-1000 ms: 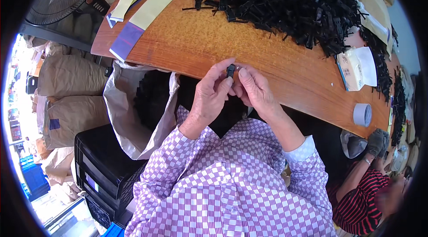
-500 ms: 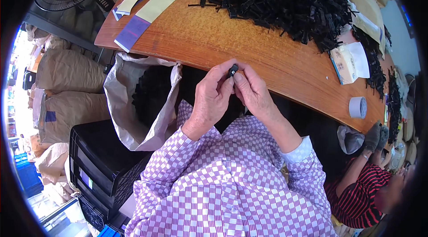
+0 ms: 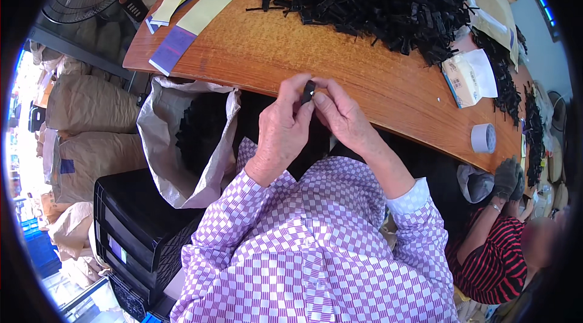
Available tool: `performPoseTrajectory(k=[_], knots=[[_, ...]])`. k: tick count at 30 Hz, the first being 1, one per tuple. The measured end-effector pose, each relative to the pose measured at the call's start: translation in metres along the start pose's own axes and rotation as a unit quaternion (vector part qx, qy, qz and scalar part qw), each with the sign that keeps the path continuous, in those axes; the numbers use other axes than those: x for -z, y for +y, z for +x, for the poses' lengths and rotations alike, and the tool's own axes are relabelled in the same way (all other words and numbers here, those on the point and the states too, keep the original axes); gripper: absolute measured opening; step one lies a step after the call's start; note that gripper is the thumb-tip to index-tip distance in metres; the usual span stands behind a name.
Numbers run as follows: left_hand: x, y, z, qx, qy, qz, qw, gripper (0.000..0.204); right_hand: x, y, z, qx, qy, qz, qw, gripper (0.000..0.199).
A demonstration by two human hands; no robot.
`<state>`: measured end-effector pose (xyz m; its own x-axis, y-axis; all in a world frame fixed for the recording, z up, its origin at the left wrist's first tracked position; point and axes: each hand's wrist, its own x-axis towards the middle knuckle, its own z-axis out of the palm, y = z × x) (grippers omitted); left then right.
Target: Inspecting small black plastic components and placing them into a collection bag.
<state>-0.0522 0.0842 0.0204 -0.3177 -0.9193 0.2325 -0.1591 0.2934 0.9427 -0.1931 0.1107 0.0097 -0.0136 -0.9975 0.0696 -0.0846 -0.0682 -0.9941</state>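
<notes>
Between the fingertips of both hands is a small black plastic part (image 3: 308, 90), held over the table's near edge. My left hand (image 3: 284, 125) pinches it from the left, thumb and forefinger pressed on it. My right hand (image 3: 343, 116) closes on it from the right with thumb and forefinger. The part is mostly covered by fingers, so its exact kind cannot be made out. Farther back on the brown wooden table (image 3: 243, 50) lies a large heap of small black plastic parts (image 3: 376, 1) with thin strips sticking out.
Yellow and purple paper strips (image 3: 206, 4) lie at the table's left. To the right are a tissue pack (image 3: 461, 83) and a tape roll (image 3: 483, 138). An open white sack (image 3: 164, 141) with black pieces stands below left, beside black drawers (image 3: 130, 214). A gloved co-worker (image 3: 492, 250) is at right.
The black part has turned more upright between my fingers. Both hands stay closed on it. The whole view has shifted slightly, and the co-worker's gloved hands have moved a little.
</notes>
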Motion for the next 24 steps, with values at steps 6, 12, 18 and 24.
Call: performPoseTrajectory(k=[6,12,18,24], knots=[[0.034,0.009,0.008,0.149,-0.046,-0.303,0.94,0.034,0.011,-0.021,-0.003,-0.082,-0.025,0.075,0.993,0.017],[0.042,0.003,0.002,0.219,-0.097,-0.51,0.826,0.032,0.009,-0.03,0.003,-0.073,-0.053,0.204,0.975,0.013],[0.035,0.011,0.0,0.217,-0.135,-0.47,0.845,0.034,0.01,-0.018,0.01,-0.094,-0.078,0.207,0.971,0.017],[0.036,0.012,0.0,0.163,-0.159,-0.237,0.944,0.042,0.014,-0.028,0.007,-0.159,-0.113,0.155,0.968,0.017]])
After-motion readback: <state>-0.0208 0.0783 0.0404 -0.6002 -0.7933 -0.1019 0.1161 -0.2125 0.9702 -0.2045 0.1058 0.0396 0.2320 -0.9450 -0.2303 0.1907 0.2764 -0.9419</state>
